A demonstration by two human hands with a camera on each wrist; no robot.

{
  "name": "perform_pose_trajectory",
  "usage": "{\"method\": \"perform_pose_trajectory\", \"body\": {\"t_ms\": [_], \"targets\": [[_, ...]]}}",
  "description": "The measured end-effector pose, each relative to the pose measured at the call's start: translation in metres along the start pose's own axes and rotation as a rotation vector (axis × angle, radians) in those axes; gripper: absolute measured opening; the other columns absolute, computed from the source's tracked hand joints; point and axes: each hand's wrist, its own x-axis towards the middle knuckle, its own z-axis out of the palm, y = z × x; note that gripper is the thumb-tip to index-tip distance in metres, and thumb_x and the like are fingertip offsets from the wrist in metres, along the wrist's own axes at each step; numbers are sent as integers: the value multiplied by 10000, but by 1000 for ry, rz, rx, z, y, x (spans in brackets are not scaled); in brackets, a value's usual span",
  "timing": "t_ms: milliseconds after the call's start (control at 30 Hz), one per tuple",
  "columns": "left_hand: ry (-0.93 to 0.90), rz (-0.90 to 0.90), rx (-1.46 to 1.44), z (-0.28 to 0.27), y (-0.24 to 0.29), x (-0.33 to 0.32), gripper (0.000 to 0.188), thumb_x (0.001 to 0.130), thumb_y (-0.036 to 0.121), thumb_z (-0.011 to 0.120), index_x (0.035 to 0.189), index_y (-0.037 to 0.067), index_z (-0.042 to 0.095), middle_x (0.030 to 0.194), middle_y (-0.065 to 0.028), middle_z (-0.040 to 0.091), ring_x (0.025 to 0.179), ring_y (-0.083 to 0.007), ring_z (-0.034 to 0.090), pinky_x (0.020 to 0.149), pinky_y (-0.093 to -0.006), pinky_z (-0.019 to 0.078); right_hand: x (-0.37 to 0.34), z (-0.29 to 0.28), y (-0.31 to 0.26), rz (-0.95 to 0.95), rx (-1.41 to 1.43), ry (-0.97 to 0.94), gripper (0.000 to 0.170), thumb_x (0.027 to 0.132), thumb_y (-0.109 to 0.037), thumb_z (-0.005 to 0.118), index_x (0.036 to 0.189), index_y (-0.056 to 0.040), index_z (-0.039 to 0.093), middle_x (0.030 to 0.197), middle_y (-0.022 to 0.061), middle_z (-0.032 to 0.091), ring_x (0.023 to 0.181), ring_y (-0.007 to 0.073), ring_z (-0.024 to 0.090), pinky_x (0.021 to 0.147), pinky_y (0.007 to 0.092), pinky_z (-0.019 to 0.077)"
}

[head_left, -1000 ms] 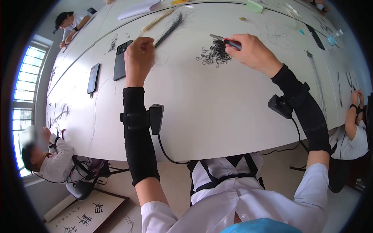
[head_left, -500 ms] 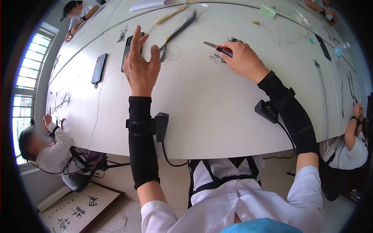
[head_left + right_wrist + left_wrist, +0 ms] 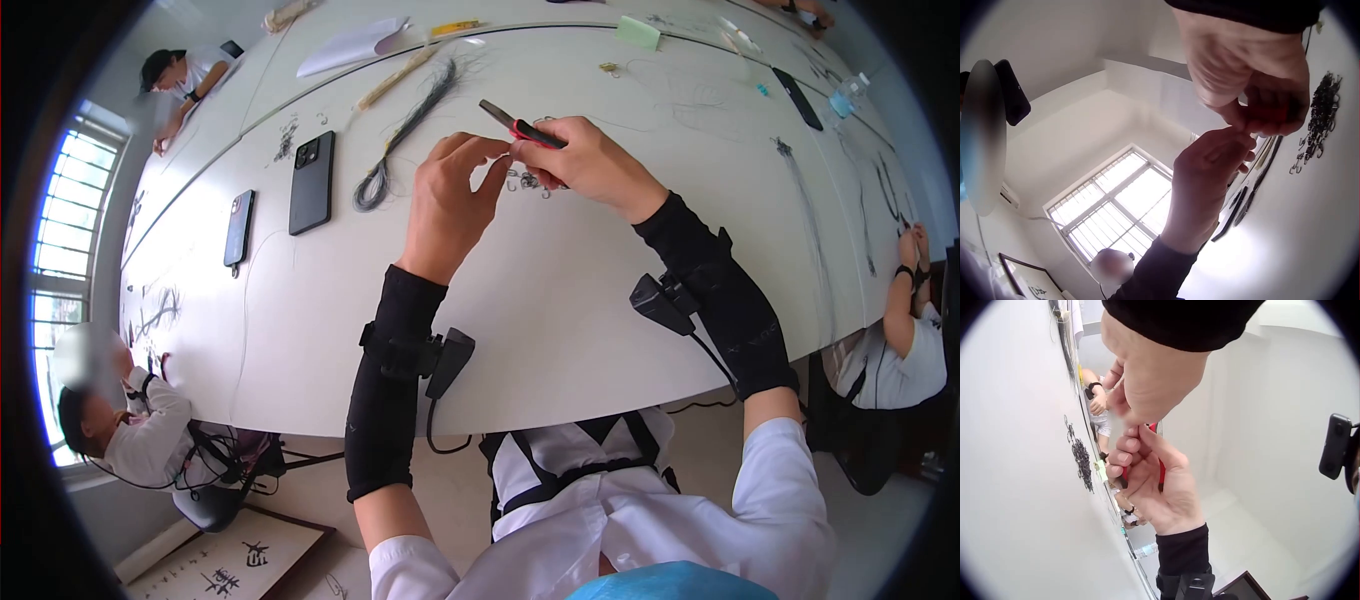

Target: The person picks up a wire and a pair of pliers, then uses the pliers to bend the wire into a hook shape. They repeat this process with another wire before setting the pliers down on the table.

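My right hand [image 3: 600, 165] grips a hand tool with red-and-black handles [image 3: 537, 134]; its narrow metal end points up and left, away from me. Thumb and fingertips of my left hand [image 3: 450, 200] come together right at the right hand's fingertips, over the table. Whatever lies between those fingertips is too small and covered to make out, so I cannot tell if the left hand pinches something. Beneath the hands is a pile of small black hooks [image 3: 1322, 109], partly hidden in the head view. A looped bundle of dark strands [image 3: 410, 125] lies beyond my left hand.
On the left of the white table [image 3: 560, 330] lie a large dark phone [image 3: 312, 185] and a smaller phone [image 3: 240, 228]. A straw-coloured bundle [image 3: 395, 80] and white paper [image 3: 352, 48] are farther back. A water bottle [image 3: 848, 95] stands far right. Other people sit around the table.
My left hand has come right and toward me, from spread fingers to fingertips drawn together at the right hand. The right hand, still gripping the tool, has moved left from over the hooks.
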Motion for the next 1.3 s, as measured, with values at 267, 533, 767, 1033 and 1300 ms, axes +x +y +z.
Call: {"method": "perform_pose_trajectory", "body": {"t_ms": [267, 533, 767, 1033, 1300], "targets": [[30, -286, -235, 8, 0, 20, 197, 935, 138, 660, 1015, -29, 726, 851, -79, 723, 750, -106, 641, 695, -248, 513, 22, -51, 31, -280, -464, 507, 281, 874, -269, 679, 910, 10, 673, 750, 169, 667, 682, 352, 647, 689, 400, 526], [102, -469, -777, 5, 18, 55, 284, 931, 226, 719, 1064, -24, 721, 856, -75, 702, 764, -126, 648, 728, -259, 519, 29, -71, 66, -156, -670, 517, 321, 911, -316, 629, 933, 4, 626, 848, 204, 680, 814, 377, 670, 761, 450, 533], [96, -525, -904, -8, 27, 58, 230, 942, 202, 698, 1049, -1, 719, 837, -44, 694, 734, -113, 647, 724, -251, 527, 36, -70, 72, -278, -683, 612, 285, 933, -256, 618, 962, 25, 587, 855, 228, 674, 845, 411, 660, 764, 465, 531], [101, -518, -978, -15, 29, 57, 218, 941, 192, 701, 1047, 2, 723, 835, -34, 691, 712, -99, 637, 719, -249, 532, 36, -73, 74, -145, -787, 469, 238, 892, -216, 650, 933, 16, 615, 875, 223, 678, 865, 407, 660, 784, 462, 533], [66, -568, -1047, -9, 33, 56, 232, 939, 161, 706, 1099, -8, 717, 860, -35, 685, 736, -103, 625, 722, -261, 537, 31, -70, 52, -89, -639, 468, 261, 930, -253, 628, 952, 7, 625, 837, 180, 671, 814, 338, 659, 742, 409, 500]]}}
